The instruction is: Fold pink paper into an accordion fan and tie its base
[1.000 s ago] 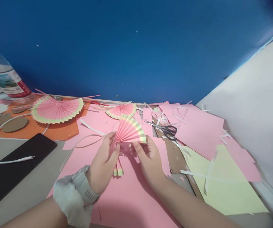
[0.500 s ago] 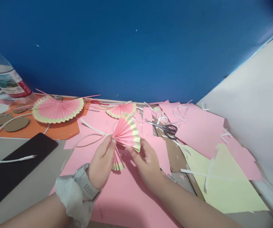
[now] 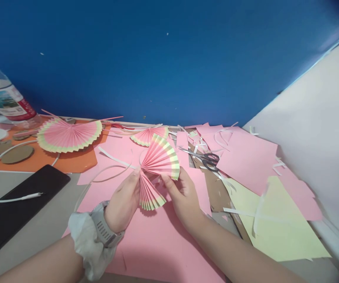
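I hold a pleated pink paper fan (image 3: 157, 161) with a yellow-green rim above a large pink sheet (image 3: 157, 236). My left hand (image 3: 124, 204), with a grey watch on the wrist, pinches the fan's centre where the pleats meet. My right hand (image 3: 184, 194) grips the outer rim of the upper half. A lower half of the fan (image 3: 150, 192) spreads downward between both hands.
Scissors (image 3: 207, 160) lie just right of the fan among paper strips. A bigger finished fan (image 3: 69, 135) rests on orange paper at the left, a smaller one (image 3: 148, 135) behind. A black tablet (image 3: 16, 204), white cable and a bottle (image 3: 1, 96) sit left; yellow paper (image 3: 281, 224) right.
The lower pleats, a narrow bundle a second ago, have spread into a wider wedge. The upper half has turned slightly and my right hand shifted along its rim.
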{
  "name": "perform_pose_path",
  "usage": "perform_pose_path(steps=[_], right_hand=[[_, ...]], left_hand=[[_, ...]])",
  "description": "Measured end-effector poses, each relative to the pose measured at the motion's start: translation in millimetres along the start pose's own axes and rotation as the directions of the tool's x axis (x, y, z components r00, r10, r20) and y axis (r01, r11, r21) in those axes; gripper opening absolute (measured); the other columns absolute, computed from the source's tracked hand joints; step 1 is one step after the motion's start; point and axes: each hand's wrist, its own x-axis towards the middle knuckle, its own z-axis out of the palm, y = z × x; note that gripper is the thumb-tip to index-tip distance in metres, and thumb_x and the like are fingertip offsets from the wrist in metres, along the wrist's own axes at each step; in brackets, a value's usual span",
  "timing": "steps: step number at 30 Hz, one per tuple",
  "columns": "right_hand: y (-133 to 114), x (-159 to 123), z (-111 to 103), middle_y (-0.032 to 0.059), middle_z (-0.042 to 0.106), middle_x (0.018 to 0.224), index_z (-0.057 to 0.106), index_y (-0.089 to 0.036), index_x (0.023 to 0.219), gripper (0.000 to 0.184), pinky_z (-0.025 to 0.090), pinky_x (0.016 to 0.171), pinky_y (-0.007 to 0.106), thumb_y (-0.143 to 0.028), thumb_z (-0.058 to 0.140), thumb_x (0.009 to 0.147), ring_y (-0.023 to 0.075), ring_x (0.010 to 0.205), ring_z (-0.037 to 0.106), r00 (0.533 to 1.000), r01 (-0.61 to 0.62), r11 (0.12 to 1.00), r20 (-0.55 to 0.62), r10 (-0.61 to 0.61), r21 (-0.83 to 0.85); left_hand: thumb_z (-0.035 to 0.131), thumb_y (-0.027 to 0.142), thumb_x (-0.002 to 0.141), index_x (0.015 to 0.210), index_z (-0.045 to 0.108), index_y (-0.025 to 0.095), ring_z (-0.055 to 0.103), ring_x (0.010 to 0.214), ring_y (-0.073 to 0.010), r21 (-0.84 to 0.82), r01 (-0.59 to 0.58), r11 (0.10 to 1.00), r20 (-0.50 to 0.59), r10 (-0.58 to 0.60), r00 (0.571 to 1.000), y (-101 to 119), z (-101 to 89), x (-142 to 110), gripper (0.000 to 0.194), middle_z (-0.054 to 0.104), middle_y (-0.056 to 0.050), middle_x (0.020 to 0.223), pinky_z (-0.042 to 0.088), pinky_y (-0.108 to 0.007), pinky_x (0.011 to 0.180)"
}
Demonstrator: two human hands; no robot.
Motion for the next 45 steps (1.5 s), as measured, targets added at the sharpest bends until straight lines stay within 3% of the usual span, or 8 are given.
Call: perform_pose_path(steps=[6,14,19,23,28,35,38,45], right_hand=[[-2,0,4,-0.0009,0.066,0.089,0.061,-0.023,0.094,0.009,0.046,0.08,0.025,-0.026,0.055,0.089,0.0137,0.085,0.061,0.996,0.0,0.999,0.093,-0.004,0.039],[-4,-2,9,0.006,0.066,0.11,0.062,-0.021,0.109,0.024,0.045,0.089,0.031,-0.029,0.053,0.089,0.0198,0.101,0.06,0.989,-0.015,1.0,0.147,0.018,-0.023],[-5,-3,7,0.0051,0.066,0.1,0.062,-0.021,0.106,0.023,0.045,0.083,0.03,-0.031,0.049,0.091,0.0192,0.091,0.06,0.974,0.001,0.991,0.226,0.029,-0.132],[-4,-4,4,0.0028,0.061,0.084,0.059,-0.02,0.088,0.024,0.043,0.074,0.027,-0.034,0.041,0.094,0.0163,0.079,0.056,0.954,0.015,0.975,0.296,0.052,-0.222],[-2,-3,3,-0.001,0.048,0.067,0.046,-0.02,0.069,0.032,0.038,0.062,0.026,-0.036,0.037,0.095,0.0134,0.065,0.046,0.952,0.059,0.944,0.302,0.045,-0.326],[0,-2,6,-0.0013,0.055,0.07,0.051,-0.021,0.078,0.022,0.048,0.062,0.025,-0.038,0.046,0.091,0.0133,0.065,0.057,0.971,-0.15,0.988,0.18,0.156,-0.048],[1,-3,6,-0.001,0.057,0.071,0.052,-0.021,0.078,0.021,0.05,0.063,0.026,-0.039,0.05,0.089,0.0141,0.067,0.059,0.968,-0.169,0.986,0.187,0.169,-0.015],[2,-7,4,-0.0001,0.061,0.073,0.057,-0.021,0.078,0.022,0.045,0.067,0.026,-0.035,0.047,0.091,0.015,0.07,0.059,0.962,-0.069,0.974,0.246,0.122,-0.214]], left_hand=[[0.051,0.024,0.09,0.113,0.064,0.016,0.052,0.12,-0.022,-0.03,-0.083,0.996,-0.064,0.081,0.995,1,-0.8,4,0.027,0.065,-0.007,0.119,0.04,-0.034,0.103],[0.051,0.026,0.09,0.112,0.064,0.014,0.049,0.124,-0.0208,-0.097,-0.074,0.992,-0.151,0.059,0.987,2,1.5,7,0.027,0.064,-0.007,0.121,0.038,-0.031,0.106],[0.058,0.03,0.086,0.108,0.065,0.013,0.05,0.123,-0.0224,-0.002,-0.114,0.993,-0.234,0.111,0.966,5,-0.9,11,0.029,0.067,-0.008,0.115,0.04,-0.032,0.104],[0.063,0.03,0.081,0.098,0.068,0.014,0.057,0.114,-0.023,0.14,-0.171,0.975,-0.273,0.204,0.94,5,-4.8,13,0.024,0.071,-0.006,0.103,0.044,-0.033,0.098],[0.065,0.031,0.078,0.094,0.068,0.013,0.062,0.104,-0.0231,0.139,-0.16,0.977,-0.316,0.197,0.928,6,-7.0,14,0.024,0.072,-0.007,0.099,0.047,-0.033,0.092],[0.061,0.037,0.08,0.098,0.068,0.013,0.068,0.074,-0.0237,0.106,0.005,0.994,-0.326,0.03,0.945,9,-8.0,13,0.03,0.072,-0.006,0.078,0.054,-0.035,0.068],[0.063,0.038,0.079,0.099,0.066,0.012,0.067,0.08,-0.024,0.114,-0.016,0.993,-0.351,0.055,0.935,8,-8.4,13,0.033,0.071,-0.006,0.083,0.054,-0.034,0.069],[0.057,0.032,0.085,0.098,0.065,0.014,0.063,0.1,-0.022,0.057,-0.078,0.995,-0.366,0.094,0.926,5,-7.7,14,0.024,0.07,-0.007,0.099,0.051,-0.031,0.083]])
